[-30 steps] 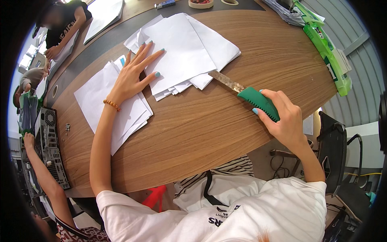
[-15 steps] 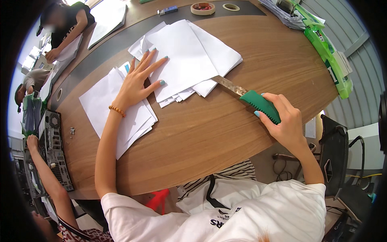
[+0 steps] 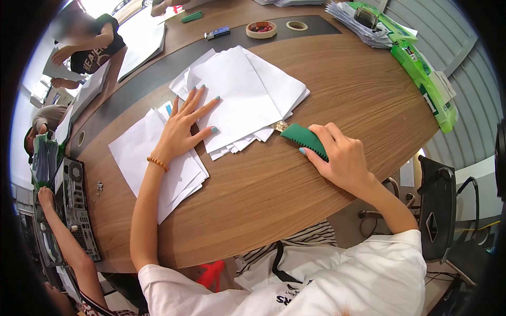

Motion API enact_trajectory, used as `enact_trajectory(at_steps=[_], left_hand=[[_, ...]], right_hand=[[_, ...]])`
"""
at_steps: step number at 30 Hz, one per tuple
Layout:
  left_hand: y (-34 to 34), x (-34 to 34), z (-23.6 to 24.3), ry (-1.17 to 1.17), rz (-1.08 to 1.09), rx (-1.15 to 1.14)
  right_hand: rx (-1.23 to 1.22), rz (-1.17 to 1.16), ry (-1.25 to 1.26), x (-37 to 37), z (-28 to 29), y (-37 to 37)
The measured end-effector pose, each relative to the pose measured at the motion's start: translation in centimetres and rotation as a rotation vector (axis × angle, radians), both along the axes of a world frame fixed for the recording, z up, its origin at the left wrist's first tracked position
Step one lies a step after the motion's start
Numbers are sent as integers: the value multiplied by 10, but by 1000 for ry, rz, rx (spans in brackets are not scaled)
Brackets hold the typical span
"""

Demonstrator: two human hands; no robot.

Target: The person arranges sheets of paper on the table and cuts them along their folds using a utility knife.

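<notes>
A stack of white paper (image 3: 240,97) lies askew on the wooden table, its sheets fanned out. My left hand (image 3: 182,126) is flat with spread fingers, the fingertips pressing on the stack's left side and the palm above a second pile of white sheets (image 3: 139,150). My right hand (image 3: 340,158) grips the green handle of a knife (image 3: 303,138). Its stained metal blade runs in at the stack's lower right corner; most of the blade is hidden by paper.
Across the table lie a wide tape roll (image 3: 261,30) with red things inside, a narrow tape roll (image 3: 297,26) and a blue tube (image 3: 217,33). Green packaging (image 3: 424,84) and papers line the right edge. A computer case (image 3: 79,208) stands left, beside a co-worker's arm (image 3: 68,231).
My right hand has moved left, and the knife's blade has gone deeper among the sheets. My left hand stays on the stack. The far person has raised an arm and holds up a sheet.
</notes>
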State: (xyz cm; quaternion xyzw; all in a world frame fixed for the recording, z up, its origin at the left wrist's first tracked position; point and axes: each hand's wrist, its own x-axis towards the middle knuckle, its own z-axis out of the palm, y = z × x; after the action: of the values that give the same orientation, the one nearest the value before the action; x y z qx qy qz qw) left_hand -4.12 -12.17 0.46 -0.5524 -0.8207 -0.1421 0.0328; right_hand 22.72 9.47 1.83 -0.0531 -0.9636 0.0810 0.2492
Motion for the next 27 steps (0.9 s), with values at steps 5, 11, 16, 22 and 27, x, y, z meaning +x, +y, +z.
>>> enact_trajectory(at_steps=[5,11,16,22,27], left_hand=[[1,-1,4,0,27,-9],[-3,-4,0,24,7,-10],[-2,-1,2,11,-3,1],[-1,0,2,12,-9,1],[-2,3,7,-8,-4,-30]], right_hand=[[7,-14,13,3,0,13],[-42,-40,-14,16,3,23],[-38,-2,-24,16,12,31],[-9,13,-53,0,14,27],[-10,5,-22,3,11,36]])
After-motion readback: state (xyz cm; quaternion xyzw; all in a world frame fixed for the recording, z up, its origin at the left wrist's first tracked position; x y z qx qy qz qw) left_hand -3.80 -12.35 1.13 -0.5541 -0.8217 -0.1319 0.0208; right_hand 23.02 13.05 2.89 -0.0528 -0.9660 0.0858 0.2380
